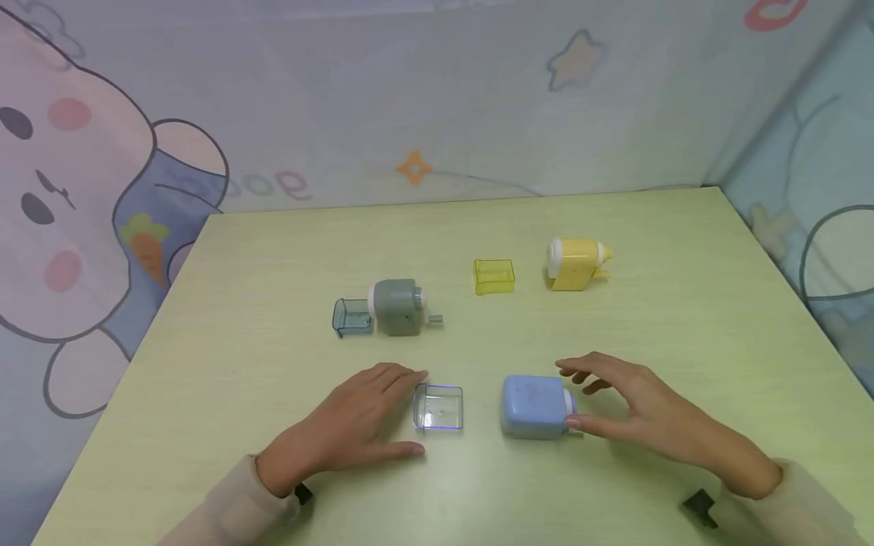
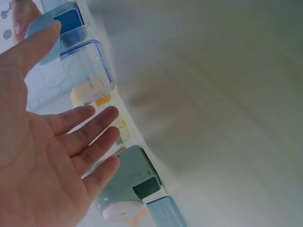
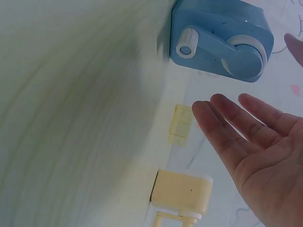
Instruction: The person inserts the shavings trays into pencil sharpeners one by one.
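A blue crank pencil sharpener [image 1: 534, 407] stands on the table, its crank handle [image 3: 215, 45] on the side by my right hand [image 1: 631, 406]. That hand spreads thumb and fingers around the crank end, gripping nothing. Left of the sharpener lies a clear shavings drawer [image 1: 440, 409] with a blue-tinted rim. My left hand [image 1: 362, 421] lies close beside the drawer, thumb below and fingers above its left edge. In the left wrist view, the palm is turned to the camera with fingers extended, and a dark drawer slot [image 2: 70, 20] shows in the blue sharpener.
Farther back stands a grey-green sharpener [image 1: 398, 307] with its teal drawer [image 1: 352, 317] at its left. A yellow sharpener [image 1: 575, 264] stands back right, its transparent yellow drawer [image 1: 495, 277] to its left. A printed cloth [image 1: 410, 91] hangs behind the table's far edge.
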`<state>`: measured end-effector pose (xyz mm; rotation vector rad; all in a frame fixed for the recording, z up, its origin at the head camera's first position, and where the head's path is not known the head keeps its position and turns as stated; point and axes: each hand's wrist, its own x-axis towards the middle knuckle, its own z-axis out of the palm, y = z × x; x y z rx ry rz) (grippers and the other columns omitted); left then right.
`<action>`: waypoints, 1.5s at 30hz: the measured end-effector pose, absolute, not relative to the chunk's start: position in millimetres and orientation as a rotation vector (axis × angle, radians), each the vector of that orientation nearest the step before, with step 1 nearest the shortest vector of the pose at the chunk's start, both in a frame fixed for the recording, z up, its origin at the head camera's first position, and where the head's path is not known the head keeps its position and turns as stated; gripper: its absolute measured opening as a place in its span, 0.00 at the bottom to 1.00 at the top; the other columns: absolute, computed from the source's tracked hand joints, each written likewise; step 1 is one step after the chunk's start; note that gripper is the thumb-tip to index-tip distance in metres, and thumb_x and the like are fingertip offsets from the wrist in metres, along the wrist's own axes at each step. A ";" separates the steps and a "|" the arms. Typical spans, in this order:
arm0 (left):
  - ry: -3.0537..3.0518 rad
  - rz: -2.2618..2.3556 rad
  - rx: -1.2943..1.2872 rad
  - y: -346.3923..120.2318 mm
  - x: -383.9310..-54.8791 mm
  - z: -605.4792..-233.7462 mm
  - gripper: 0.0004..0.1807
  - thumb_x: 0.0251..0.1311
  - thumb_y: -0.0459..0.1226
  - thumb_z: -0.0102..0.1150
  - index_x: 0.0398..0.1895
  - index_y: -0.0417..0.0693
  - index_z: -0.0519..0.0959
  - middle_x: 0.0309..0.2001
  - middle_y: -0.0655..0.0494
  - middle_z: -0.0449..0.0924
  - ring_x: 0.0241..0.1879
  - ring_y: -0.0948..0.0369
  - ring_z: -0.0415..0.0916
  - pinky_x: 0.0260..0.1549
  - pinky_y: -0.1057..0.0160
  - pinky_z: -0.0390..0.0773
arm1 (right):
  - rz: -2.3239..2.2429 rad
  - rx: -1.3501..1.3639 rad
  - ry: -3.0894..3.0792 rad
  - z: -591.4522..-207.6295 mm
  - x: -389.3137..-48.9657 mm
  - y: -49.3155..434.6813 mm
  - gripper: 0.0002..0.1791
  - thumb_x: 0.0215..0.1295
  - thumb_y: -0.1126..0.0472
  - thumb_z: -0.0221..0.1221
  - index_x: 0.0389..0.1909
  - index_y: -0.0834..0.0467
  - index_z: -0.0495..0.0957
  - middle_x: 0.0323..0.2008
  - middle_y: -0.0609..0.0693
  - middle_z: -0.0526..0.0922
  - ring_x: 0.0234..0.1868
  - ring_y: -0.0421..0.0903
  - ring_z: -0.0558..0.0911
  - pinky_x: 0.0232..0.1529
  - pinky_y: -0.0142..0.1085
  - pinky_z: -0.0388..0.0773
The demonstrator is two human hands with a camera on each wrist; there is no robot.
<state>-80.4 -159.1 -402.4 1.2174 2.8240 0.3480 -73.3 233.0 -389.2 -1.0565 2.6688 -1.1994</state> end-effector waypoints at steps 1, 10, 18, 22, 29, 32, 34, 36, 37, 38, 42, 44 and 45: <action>2.830 0.339 1.222 -159.1 -80.4 -402.8 0.48 0.57 0.67 0.60 0.72 0.45 0.65 0.64 0.56 0.71 0.64 0.59 0.65 0.65 0.58 0.64 | -1.211 -1.083 2.661 -390.0 -73.4 231.9 0.33 0.58 0.59 0.72 0.64 0.51 0.72 0.53 0.40 0.79 0.50 0.42 0.80 0.45 0.37 0.80; 2.856 0.318 1.246 -159.0 -80.1 -404.1 0.42 0.62 0.66 0.55 0.70 0.48 0.68 0.59 0.58 0.74 0.61 0.60 0.67 0.62 0.57 0.66 | -1.309 -1.259 2.604 -396.5 -74.7 223.9 0.39 0.48 0.62 0.78 0.62 0.57 0.73 0.48 0.41 0.79 0.44 0.40 0.80 0.42 0.36 0.82; 2.883 0.287 1.300 -155.0 -82.5 -405.4 0.34 0.63 0.58 0.61 0.65 0.48 0.71 0.54 0.58 0.78 0.57 0.58 0.69 0.58 0.57 0.69 | -1.348 -1.331 2.581 -399.3 -76.3 220.7 0.37 0.46 0.67 0.78 0.59 0.59 0.74 0.47 0.44 0.79 0.42 0.41 0.81 0.41 0.31 0.81; 2.892 0.277 1.311 -154.3 -82.9 -406.3 0.33 0.63 0.57 0.63 0.64 0.47 0.72 0.52 0.58 0.78 0.57 0.57 0.70 0.59 0.57 0.69 | -1.353 -1.327 2.581 -400.4 -76.3 220.2 0.36 0.47 0.66 0.77 0.59 0.58 0.75 0.47 0.45 0.79 0.42 0.41 0.83 0.42 0.31 0.81; 2.886 0.285 1.306 -152.6 -82.0 -405.3 0.33 0.62 0.56 0.64 0.63 0.46 0.73 0.52 0.57 0.79 0.56 0.57 0.70 0.59 0.57 0.69 | -1.368 -1.315 2.563 -399.5 -76.3 219.4 0.35 0.47 0.68 0.77 0.58 0.58 0.74 0.47 0.45 0.80 0.42 0.42 0.84 0.43 0.31 0.81; 2.878 0.288 1.304 -150.6 -82.0 -403.9 0.33 0.62 0.56 0.64 0.63 0.47 0.73 0.52 0.57 0.78 0.56 0.57 0.70 0.58 0.57 0.70 | -1.365 -1.315 2.569 -399.8 -76.2 219.5 0.35 0.47 0.68 0.77 0.58 0.58 0.74 0.47 0.45 0.80 0.42 0.42 0.84 0.43 0.31 0.81; 2.876 0.286 1.307 -149.3 -82.2 -403.2 0.33 0.62 0.56 0.64 0.63 0.47 0.73 0.52 0.57 0.78 0.56 0.58 0.70 0.58 0.57 0.70 | -1.358 -1.307 2.578 -399.5 -75.9 219.4 0.35 0.47 0.67 0.77 0.58 0.57 0.75 0.47 0.44 0.80 0.42 0.42 0.84 0.43 0.31 0.81; 2.875 0.279 1.309 -148.4 -82.3 -403.0 0.33 0.63 0.56 0.64 0.63 0.46 0.73 0.52 0.57 0.78 0.56 0.58 0.70 0.58 0.57 0.70 | -1.354 -1.297 2.583 -399.1 -75.7 219.0 0.35 0.47 0.67 0.77 0.58 0.57 0.75 0.47 0.44 0.80 0.42 0.42 0.84 0.43 0.31 0.81; 2.873 0.276 1.310 -148.0 -82.4 -403.0 0.33 0.63 0.56 0.64 0.63 0.46 0.73 0.52 0.57 0.78 0.56 0.58 0.70 0.58 0.57 0.70 | -1.351 -1.291 2.585 -399.0 -75.6 218.8 0.35 0.47 0.67 0.77 0.58 0.57 0.75 0.47 0.43 0.80 0.42 0.42 0.84 0.42 0.32 0.81; 2.871 0.273 1.311 -147.4 -82.5 -403.0 0.33 0.63 0.56 0.64 0.63 0.46 0.73 0.52 0.57 0.78 0.56 0.58 0.70 0.58 0.57 0.70 | -1.349 -1.286 2.587 -398.8 -75.5 218.5 0.35 0.47 0.67 0.77 0.58 0.57 0.75 0.47 0.43 0.80 0.42 0.42 0.84 0.42 0.32 0.81; 2.870 0.270 1.310 -145.8 -82.5 -403.1 0.33 0.62 0.56 0.64 0.63 0.47 0.73 0.52 0.57 0.78 0.56 0.57 0.70 0.58 0.57 0.70 | -1.335 -1.267 2.596 -397.7 -75.0 218.0 0.35 0.47 0.67 0.77 0.58 0.56 0.75 0.47 0.43 0.80 0.42 0.41 0.84 0.42 0.33 0.82; 2.874 0.273 1.310 -144.9 -82.5 -403.1 0.33 0.62 0.56 0.64 0.63 0.47 0.73 0.52 0.57 0.79 0.56 0.57 0.70 0.58 0.57 0.70 | -1.328 -1.258 2.598 -397.3 -74.9 218.1 0.35 0.47 0.66 0.77 0.58 0.56 0.75 0.47 0.43 0.80 0.42 0.41 0.84 0.42 0.34 0.82; 2.876 0.276 1.311 -144.6 -82.4 -403.2 0.33 0.62 0.56 0.64 0.63 0.47 0.73 0.52 0.57 0.79 0.56 0.57 0.70 0.57 0.57 0.70 | -1.323 -1.252 2.601 -397.1 -74.9 218.3 0.35 0.47 0.66 0.77 0.58 0.56 0.75 0.47 0.42 0.80 0.42 0.41 0.84 0.42 0.34 0.82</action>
